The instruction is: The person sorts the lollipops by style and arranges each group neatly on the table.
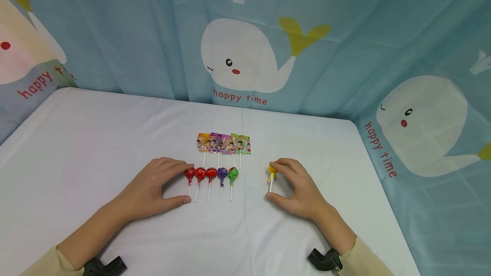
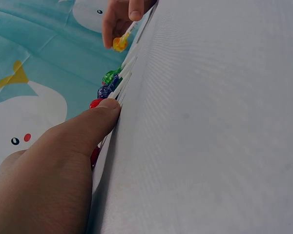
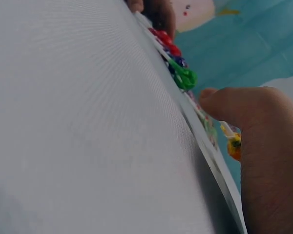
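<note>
In the head view, my left hand (image 1: 153, 188) pinches the leftmost red lollipop (image 1: 189, 174) lengthwise, fingertips at its head and thumb by the stick's lower end. To the right of it stand two more red lollipops (image 1: 211, 173), a purple-blue lollipop (image 1: 222, 173) and a green lollipop (image 1: 232, 173), side by side in a row with sticks toward me. Apart from that row, my right hand (image 1: 297, 188) holds a yellow lollipop (image 1: 272, 169), fingers on its head, thumb at the stick's end. In the right wrist view the thumb partly hides the yellow lollipop (image 3: 234, 147).
Behind the row lie several flat lollipops in printed wrappers (image 1: 223, 143), orange, purple, pink and green, overlapping. A white cloth covers the table (image 1: 115, 131). Blue curtains (image 1: 153, 33) with whale prints hang along the back and right side.
</note>
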Demonstrator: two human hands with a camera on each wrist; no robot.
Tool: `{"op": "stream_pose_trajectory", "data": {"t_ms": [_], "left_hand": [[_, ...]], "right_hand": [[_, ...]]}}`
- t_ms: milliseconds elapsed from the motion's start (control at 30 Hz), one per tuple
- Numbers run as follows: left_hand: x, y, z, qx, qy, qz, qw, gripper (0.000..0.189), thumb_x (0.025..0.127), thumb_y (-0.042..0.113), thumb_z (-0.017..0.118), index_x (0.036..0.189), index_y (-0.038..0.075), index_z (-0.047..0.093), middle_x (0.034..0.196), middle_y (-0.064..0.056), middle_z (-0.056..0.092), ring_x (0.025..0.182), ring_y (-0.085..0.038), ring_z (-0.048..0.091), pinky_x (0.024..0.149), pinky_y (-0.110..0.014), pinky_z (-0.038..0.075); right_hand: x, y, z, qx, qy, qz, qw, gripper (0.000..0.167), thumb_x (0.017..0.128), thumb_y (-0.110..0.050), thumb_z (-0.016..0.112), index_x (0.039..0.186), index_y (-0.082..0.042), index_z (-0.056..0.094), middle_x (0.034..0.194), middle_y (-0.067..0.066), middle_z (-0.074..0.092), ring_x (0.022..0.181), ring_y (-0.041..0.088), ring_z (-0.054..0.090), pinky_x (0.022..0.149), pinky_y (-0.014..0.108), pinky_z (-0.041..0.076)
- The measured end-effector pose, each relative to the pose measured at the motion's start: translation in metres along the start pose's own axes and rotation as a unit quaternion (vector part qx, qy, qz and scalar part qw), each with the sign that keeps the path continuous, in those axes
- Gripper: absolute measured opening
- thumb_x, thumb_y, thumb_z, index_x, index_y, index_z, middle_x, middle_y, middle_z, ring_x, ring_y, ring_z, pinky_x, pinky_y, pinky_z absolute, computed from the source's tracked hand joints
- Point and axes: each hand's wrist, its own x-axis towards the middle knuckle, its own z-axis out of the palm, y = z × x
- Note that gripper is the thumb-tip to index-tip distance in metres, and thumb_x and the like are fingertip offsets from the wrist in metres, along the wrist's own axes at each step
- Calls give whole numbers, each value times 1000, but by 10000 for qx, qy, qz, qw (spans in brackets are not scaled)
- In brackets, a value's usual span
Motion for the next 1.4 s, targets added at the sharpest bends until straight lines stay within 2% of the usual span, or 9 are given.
{"op": "stream_pose_trajectory", "data": {"t_ms": [300, 600, 1000, 1400], "left_hand": [[1, 1, 1, -1, -34, -7, 10000, 81, 80, 52, 96, 149, 20, 67, 142, 5, 68, 129, -21, 59, 107, -53, 46], [1, 1, 1, -3, -46, -17, 10000, 80, 80, 51, 96, 149, 20, 67, 142, 5, 68, 130, -21, 59, 108, -54, 47], [-1, -1, 0, 1, -18, -19, 10000, 81, 80, 52, 96, 148, 20, 67, 142, 5, 68, 130, -21, 59, 109, -55, 47], [0, -1, 1, -9, 13, 29, 10000, 81, 80, 53, 96, 149, 19, 67, 142, 5, 68, 131, -22, 59, 110, -54, 45]], "right_hand": [[10, -8, 11, -31, -180, -107, 9998, 80, 82, -37, 97, 148, -8, 65, 147, 4, 61, 137, 25, 57, 116, 41, 45], [20, -16, 18, 17, -298, -341, 9990, 80, 82, -38, 96, 149, -7, 64, 147, 5, 61, 137, 26, 57, 116, 44, 47], [33, -22, 34, -46, -535, -566, 9970, 81, 85, -43, 93, 150, -6, 63, 147, 4, 62, 137, 23, 57, 116, 44, 48], [41, -30, 39, -190, -730, -584, 9954, 80, 86, -45, 90, 151, -8, 62, 147, 5, 61, 139, 23, 56, 118, 44, 47]]}}
